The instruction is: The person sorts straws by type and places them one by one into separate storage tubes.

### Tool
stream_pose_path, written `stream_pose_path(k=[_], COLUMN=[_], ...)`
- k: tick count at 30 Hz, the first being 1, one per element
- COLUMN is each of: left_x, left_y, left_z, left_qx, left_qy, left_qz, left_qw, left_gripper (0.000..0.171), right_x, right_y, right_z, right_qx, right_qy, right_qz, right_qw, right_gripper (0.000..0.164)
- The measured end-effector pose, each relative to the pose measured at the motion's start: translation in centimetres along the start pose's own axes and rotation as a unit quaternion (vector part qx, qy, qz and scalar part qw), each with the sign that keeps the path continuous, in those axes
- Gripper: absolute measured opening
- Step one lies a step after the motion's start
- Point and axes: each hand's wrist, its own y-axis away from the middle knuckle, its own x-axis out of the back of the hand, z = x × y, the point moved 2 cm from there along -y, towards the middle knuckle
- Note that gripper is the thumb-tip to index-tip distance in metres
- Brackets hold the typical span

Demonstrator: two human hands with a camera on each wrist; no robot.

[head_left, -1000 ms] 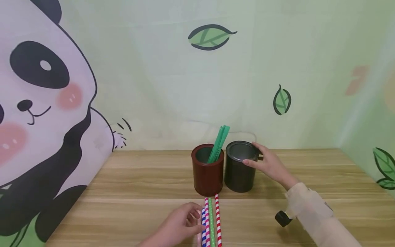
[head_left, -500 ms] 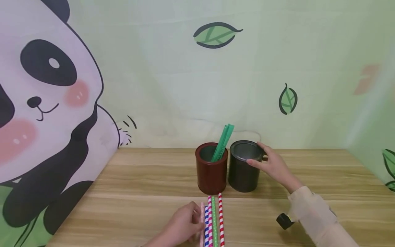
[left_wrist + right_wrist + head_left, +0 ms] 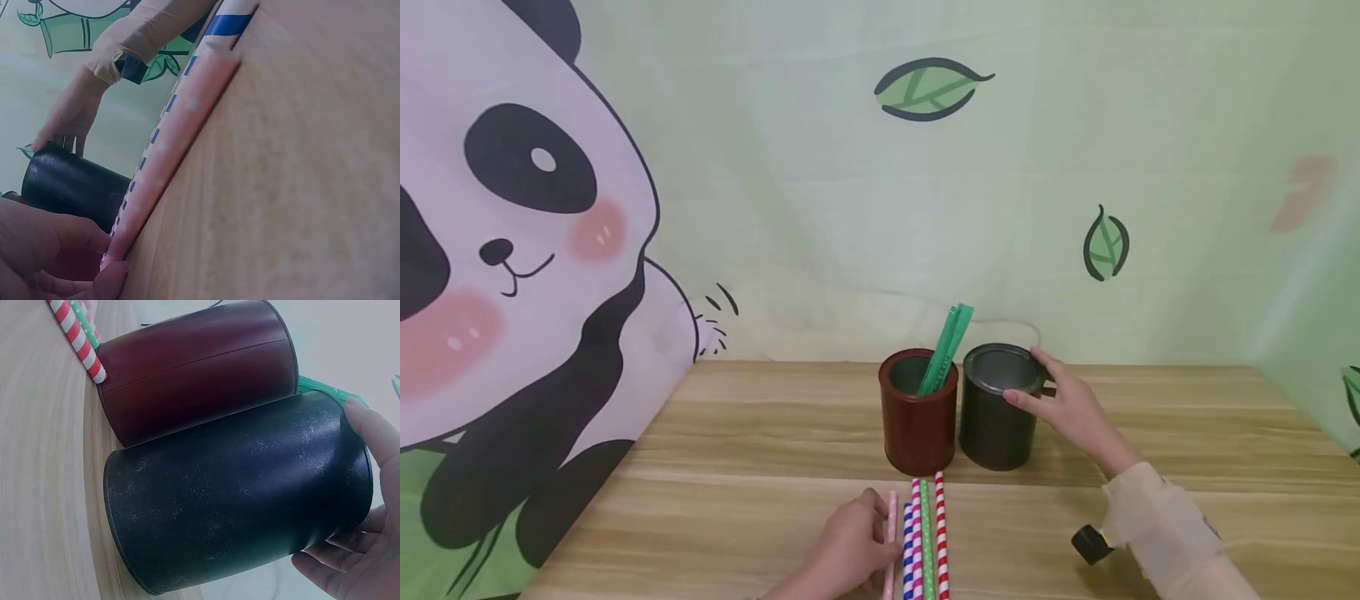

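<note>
My left hand point(image 3: 850, 542) pinches a pale pink paper straw point(image 3: 892, 533) between thumb and fingers, low over the table. In the left wrist view the pink straw point(image 3: 181, 125) runs away from the fingertips beside a blue-striped straw point(image 3: 228, 26). To its right lie a blue-striped straw point(image 3: 907, 550), a pink-striped straw, a green dotted straw point(image 3: 927, 542) and a red-striped straw point(image 3: 942, 533). My right hand point(image 3: 1078, 408) grips the upper side of a black cup point(image 3: 998, 429), thumb at the rim; the right wrist view shows fingers curled round the cup point(image 3: 237, 494).
Close to the black cup's left stands a dark red cup point(image 3: 919, 433) holding green strips point(image 3: 946, 350) that lean right. Both cups are upright on the wooden table point(image 3: 760, 433). A backdrop with a panda print point(image 3: 535, 250) rises behind.
My left hand has taken hold of the pink straw and drawn it slightly left, apart from the blue-striped one. The right hand keeps its grip on the black cup. The head view has shifted a little.
</note>
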Motion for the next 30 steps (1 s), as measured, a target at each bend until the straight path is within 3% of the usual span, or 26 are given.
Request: stream_pose_path(k=[7, 13, 25, 30], left_x=[-0.1, 0.2, 1.6, 2.7], left_y=[-0.1, -0.2, 0.2, 0.2], left_z=[0.0, 0.1, 1.5, 3.1], left_qx=[0.028, 0.031, -0.036, -0.075], left_qy=[-0.002, 0.032, 0.064, 0.038], left_qz=[0.002, -0.005, 0.008, 0.022], left_qw=[0.9996, 0.999, 0.9973, 0.9962], left_gripper=[0.033, 0.036, 0.041, 0.043], right_x=[-0.1, 0.0, -0.1, 0.0], right_y=[0.2, 0.2, 0.1, 0.1], right_z=[0.1, 0.0, 0.2, 0.2], right_qx=[-0.001, -0.006, 0.006, 0.008], right_qy=[0.005, 0.005, 0.002, 0.004], right_qz=[0.004, 0.005, 0.009, 0.012], right_qw=[1.0, 1.0, 1.0, 1.0], right_gripper=[0.086, 0.086, 0.085, 0.085])
